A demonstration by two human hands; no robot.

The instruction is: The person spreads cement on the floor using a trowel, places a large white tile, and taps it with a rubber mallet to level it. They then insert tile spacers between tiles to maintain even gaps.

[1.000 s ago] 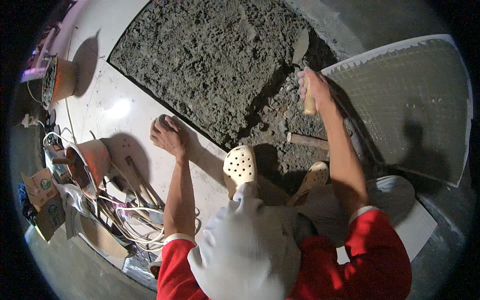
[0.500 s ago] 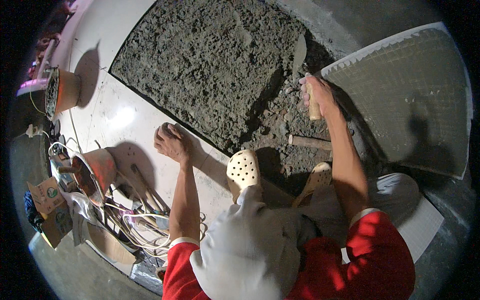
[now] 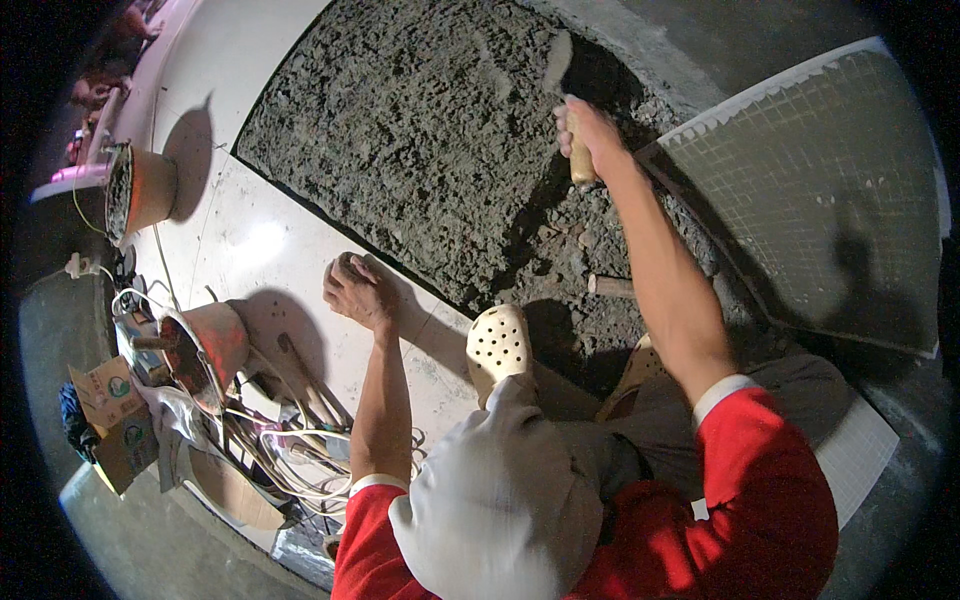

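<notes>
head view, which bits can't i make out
In the head view:
Trowel, part of grip: covered by the right hand
Left hand, palm: hidden by its own back
Mortar bed, far end: cut off by upper edge
Wooden rod, one end: behind the right forearm

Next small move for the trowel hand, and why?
I'd probably draw the trowel lightly along the mortar bed's right edge: the right hand grips its handle, the blade is at that edge, and the surface looks coarse and uneven.

Right hand (image 3: 597, 140) around trowel (image 3: 558, 64), mortar (image 3: 410, 140) contact unclear
</notes>
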